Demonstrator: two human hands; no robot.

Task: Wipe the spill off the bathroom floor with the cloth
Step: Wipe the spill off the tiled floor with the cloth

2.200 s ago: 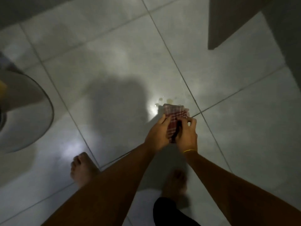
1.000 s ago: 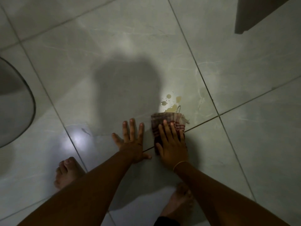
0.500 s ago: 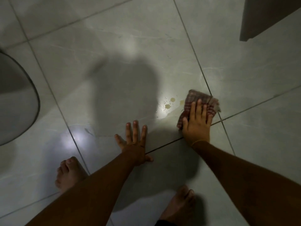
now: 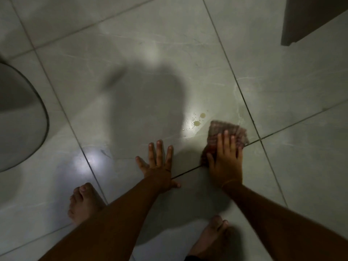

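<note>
Checked cloth (image 4: pixel 227 137) flat, beside yellowish spill (image 4: pixel 197 123).

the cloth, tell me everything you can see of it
The cloth is a small checked fabric in dull red and pale tones, folded into a rough pad and slightly blurred. It lies flat on the floor tile, right of the yellowish spill drops, beside a grout line. The right hand presses on its near half, fingers spread.

Curved grey fixture edge (image 4: pixel 22 129) at far left. Dark panel corner (image 4: pixel 310 19) upper right. Two bare feet: one (image 4: pixel 82 202) lower left, other (image 4: pixel 212 240) bottom centre. Thin bangle (image 4: pixel 230 182) on wrist.
</note>
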